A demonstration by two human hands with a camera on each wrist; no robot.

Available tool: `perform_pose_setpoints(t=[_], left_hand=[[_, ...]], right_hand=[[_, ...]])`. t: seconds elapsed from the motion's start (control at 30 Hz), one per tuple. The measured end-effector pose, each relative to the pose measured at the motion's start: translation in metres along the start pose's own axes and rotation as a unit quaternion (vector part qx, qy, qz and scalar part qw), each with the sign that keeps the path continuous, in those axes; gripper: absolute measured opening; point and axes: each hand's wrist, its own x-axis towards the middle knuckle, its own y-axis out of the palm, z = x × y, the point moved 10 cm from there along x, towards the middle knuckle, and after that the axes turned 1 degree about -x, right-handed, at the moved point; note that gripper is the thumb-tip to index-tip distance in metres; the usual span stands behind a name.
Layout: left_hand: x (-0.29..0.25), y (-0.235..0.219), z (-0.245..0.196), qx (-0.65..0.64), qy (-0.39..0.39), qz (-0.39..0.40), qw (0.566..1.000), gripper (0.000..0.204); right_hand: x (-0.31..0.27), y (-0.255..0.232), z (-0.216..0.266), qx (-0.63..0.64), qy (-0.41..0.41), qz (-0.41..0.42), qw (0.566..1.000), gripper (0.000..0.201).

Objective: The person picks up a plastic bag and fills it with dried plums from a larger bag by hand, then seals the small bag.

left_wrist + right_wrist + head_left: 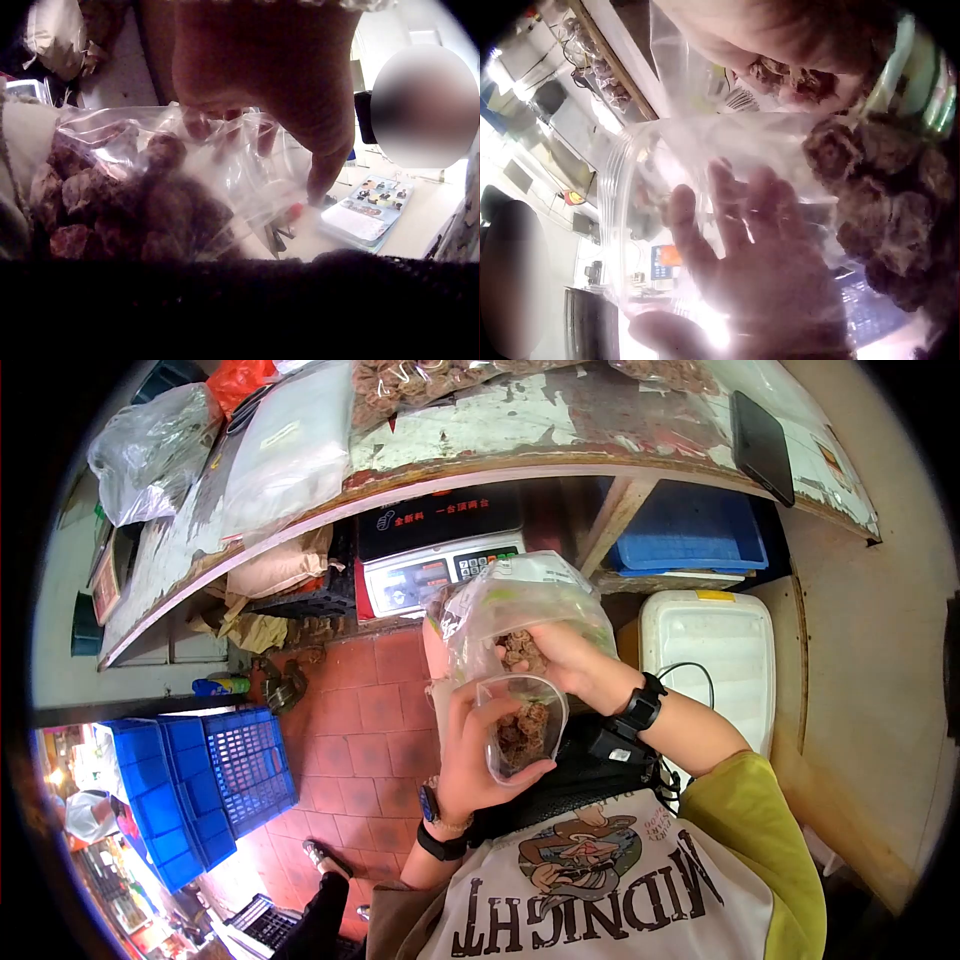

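My left hand [465,765] grips a clear plastic cup [563,712] from its left side, fingers and thumb around the wall. Inside lie wrinkled brown dried fruits [524,738]. Just beyond the cup, my right hand [568,658] reaches into the mouth of a clear plastic bag [535,588] and holds a clump of the same dried fruits [520,650]. In the right wrist view its curled fingers close around some pieces [791,79] above the cup's ridged rim [615,217], and my left fingers [761,202] show through the clear wall. More dried fruits [97,195] fill the left wrist view's left side.
A digital scale [415,582] sits under a worn shelf [480,445] bearing bags and a dark phone [762,448]. To the right stands a white lidded box [710,660], with a blue bin [690,540] above. Blue crates [200,790] stand on the red tiled floor [350,760].
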Motion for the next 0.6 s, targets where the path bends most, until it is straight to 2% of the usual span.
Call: perform_pose_setpoints(t=[0.07,0.17,0.27,0.33,0.47,0.53,0.6], left_hand=[[0.000,0.000,-0.001,0.007,0.002,0.002,1.000,0.074],[0.001,0.000,-0.002,0.011,0.002,0.005,1.000,0.074],[0.000,0.000,-0.001,0.004,-0.001,0.005,1.000,0.074],[-0.002,0.000,0.002,0.006,-0.006,0.004,1.000,0.076],[-0.003,-0.003,0.002,-0.014,-0.005,-0.015,1.000,0.078],[-0.005,0.000,0.007,-0.042,-0.006,-0.016,0.999,0.081],[-0.003,-0.001,0.005,-0.041,-0.008,-0.013,0.999,0.083]], right_hand=[[0.002,-0.004,-0.001,0.019,-0.004,-0.009,1.000,0.016],[0.003,0.000,0.000,0.039,-0.003,0.024,0.999,0.016],[-0.011,0.005,0.000,0.024,-0.005,-0.001,1.000,0.017],[-0.028,0.003,0.003,-0.055,-0.019,-0.050,0.997,0.016],[-0.067,0.006,0.020,-0.103,-0.049,-0.049,0.992,0.020],[-0.083,0.015,0.025,-0.097,-0.045,0.025,0.994,0.022],[-0.098,0.022,0.034,-0.108,-0.061,0.034,0.992,0.022]])
